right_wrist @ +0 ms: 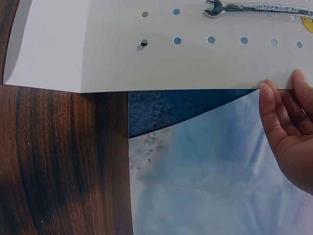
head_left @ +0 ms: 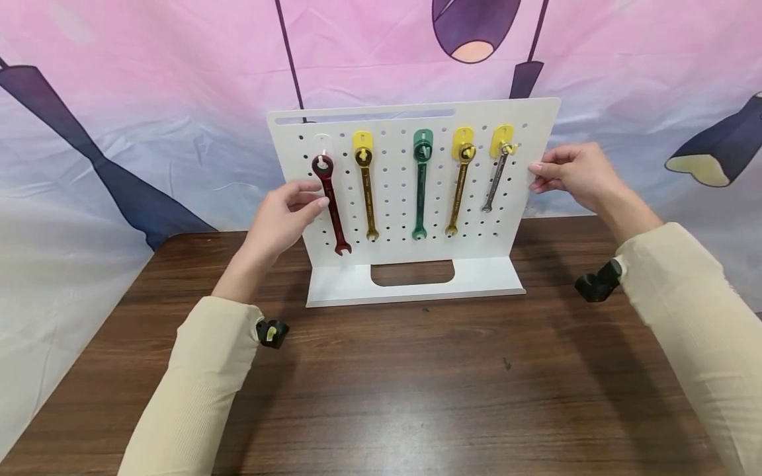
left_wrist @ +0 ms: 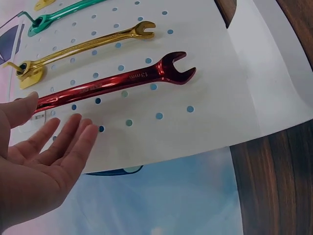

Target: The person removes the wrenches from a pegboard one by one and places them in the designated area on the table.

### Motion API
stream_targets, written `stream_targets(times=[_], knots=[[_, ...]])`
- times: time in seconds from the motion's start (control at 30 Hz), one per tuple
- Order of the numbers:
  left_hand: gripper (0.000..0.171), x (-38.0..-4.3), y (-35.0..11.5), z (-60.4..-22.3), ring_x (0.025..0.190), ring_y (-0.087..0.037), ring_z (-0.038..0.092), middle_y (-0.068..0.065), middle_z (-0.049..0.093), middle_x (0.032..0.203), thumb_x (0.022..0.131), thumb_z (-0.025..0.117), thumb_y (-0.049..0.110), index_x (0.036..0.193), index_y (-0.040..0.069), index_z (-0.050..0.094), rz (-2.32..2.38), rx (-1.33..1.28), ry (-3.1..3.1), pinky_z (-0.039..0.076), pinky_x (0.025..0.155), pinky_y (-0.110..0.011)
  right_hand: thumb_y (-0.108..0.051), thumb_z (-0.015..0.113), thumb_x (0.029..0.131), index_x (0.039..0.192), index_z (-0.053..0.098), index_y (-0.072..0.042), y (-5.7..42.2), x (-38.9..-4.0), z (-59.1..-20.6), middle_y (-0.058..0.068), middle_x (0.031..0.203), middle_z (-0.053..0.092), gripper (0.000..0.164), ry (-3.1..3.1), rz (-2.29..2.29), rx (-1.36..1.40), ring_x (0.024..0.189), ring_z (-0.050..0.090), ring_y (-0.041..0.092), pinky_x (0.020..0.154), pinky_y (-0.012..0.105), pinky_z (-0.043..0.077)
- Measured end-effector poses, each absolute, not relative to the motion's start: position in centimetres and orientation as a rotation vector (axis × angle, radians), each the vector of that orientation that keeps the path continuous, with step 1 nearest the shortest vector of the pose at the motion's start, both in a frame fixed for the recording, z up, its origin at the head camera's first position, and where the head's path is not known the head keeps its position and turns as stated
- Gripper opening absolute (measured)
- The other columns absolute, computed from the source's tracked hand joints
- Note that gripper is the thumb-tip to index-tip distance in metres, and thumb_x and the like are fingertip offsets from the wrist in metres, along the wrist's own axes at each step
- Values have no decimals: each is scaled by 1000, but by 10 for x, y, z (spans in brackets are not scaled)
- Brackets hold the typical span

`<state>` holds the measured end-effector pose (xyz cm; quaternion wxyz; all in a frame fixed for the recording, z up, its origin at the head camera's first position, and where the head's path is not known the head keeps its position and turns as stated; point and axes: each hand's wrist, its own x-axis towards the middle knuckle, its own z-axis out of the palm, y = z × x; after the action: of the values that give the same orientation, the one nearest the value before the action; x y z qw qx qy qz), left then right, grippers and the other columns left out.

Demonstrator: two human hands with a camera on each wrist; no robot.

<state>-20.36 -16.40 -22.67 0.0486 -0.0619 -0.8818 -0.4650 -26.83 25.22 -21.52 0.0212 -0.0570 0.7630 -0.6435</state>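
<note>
A white pegboard stands on the table with several wrenches hung on hooks. Leftmost hangs a red combination wrench, stamped 13mm in the left wrist view. My left hand is beside it, thumb at the wrench's shaft and the other fingers loosely extended at the board's left side; whether the thumb touches the wrench is unclear. My right hand pinches the pegboard's right edge between thumb and fingers, near a small silver wrench. Between them hang a gold wrench, a green wrench and another gold wrench.
The board's white base has a rectangular cutout and rests on a dark brown wooden table. Behind it hangs a pink and blue printed cloth. Small black mounts are fixed at both sleeves.
</note>
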Motion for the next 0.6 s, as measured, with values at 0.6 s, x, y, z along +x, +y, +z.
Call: stream_targets(times=[0.6], knots=[[35, -214, -159, -229, 108, -26, 54, -17, 53, 117, 90, 59, 14, 119, -4, 51, -1777, -88, -2527, 51, 88, -31, -5, 66, 82, 74, 67, -2, 251, -268, -215, 6, 70, 65, 8, 2359, -2016, -201, 60, 63, 17, 62, 29, 57]])
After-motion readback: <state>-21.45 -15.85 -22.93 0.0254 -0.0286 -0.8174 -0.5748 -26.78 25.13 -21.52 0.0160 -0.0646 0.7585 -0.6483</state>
